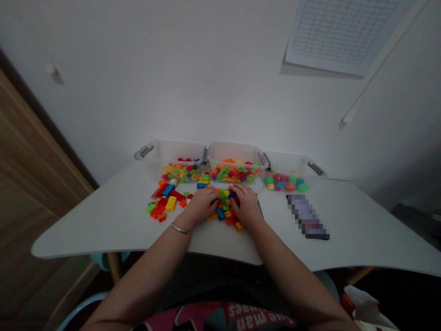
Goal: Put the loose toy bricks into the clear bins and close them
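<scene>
Left hand (205,202) and right hand (245,202) work at either side of a brick pile (225,198)

Both forearms reach forward from the person's body and slant inward over the near edge of the white counter (120,230), wrists low, backs of the hands upward. The left hand, with a thin silvery bracelet (181,229) at its wrist, lies along the pile's left side, its fingers half curled and pointing inward. The right hand arches over the right side, fingers bent down beside a dark blue piece (233,195). Each hand is partly folded; whether either grips a brick cannot be told, as the fingertips are hidden or too small.

The pile sits on the counter between the hands: glossy plastic in green, blue, red, orange and yellow, mostly blocky. To its left spreads a second heap (161,207), looser, with a studded yellow brick (171,203) at its right side.

Behind stand three clear plastic tubs with grey clips, side by side. The left tub (179,149) holds mostly yellow and red pieces, the middle tub (234,149) green and orange ones, the right tub (287,161) rounder, ball-like shapes. A flat, dark-edged phone (308,216) lies well right of the hands, its face pixelated.
</scene>
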Motion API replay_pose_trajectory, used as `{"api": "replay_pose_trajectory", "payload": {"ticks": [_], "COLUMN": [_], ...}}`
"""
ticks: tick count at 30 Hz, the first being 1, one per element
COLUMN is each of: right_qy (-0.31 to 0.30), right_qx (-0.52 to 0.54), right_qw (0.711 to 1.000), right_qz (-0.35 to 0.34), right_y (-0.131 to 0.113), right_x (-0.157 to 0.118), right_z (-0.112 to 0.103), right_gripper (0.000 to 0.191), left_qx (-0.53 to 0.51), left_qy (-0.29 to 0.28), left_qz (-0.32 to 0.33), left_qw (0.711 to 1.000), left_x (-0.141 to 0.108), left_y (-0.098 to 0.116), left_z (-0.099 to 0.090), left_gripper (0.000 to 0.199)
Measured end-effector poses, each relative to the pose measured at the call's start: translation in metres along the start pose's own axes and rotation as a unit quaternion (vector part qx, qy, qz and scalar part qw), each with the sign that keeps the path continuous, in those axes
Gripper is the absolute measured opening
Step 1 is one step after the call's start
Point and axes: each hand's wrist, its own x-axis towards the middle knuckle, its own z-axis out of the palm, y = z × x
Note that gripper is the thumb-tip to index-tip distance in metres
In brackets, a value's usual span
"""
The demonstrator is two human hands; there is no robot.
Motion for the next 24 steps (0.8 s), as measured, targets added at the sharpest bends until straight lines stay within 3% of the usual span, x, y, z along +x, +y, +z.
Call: {"api": "replay_pose_trajectory", "payload": {"ticks": [14,19,24], "right_qy": [0.002,0.03,0.04], "right_qx": [-0.025,-0.065,-0.09], "right_qw": [0.999,0.994,0.989], "right_qz": [0.035,0.085,0.113], "right_y": [0.004,0.006,0.014], "right_x": [-0.001,-0.001,0.002], "right_z": [0.005,0.006,0.008], "right_gripper": [0.039,0.038,0.018], "left_qx": [0.006,0.007,0.003], "left_qy": [-0.001,-0.008,-0.002], "left_qz": [0.004,0.002,0.01], "left_qw": [1.0,1.0,1.0], "left_x": [0.0,0.001,0.002], "left_y": [-0.006,-0.006,-0.009], "left_z": [0.005,0.005,0.008], "left_gripper": [0.019,0.019,0.02]}}
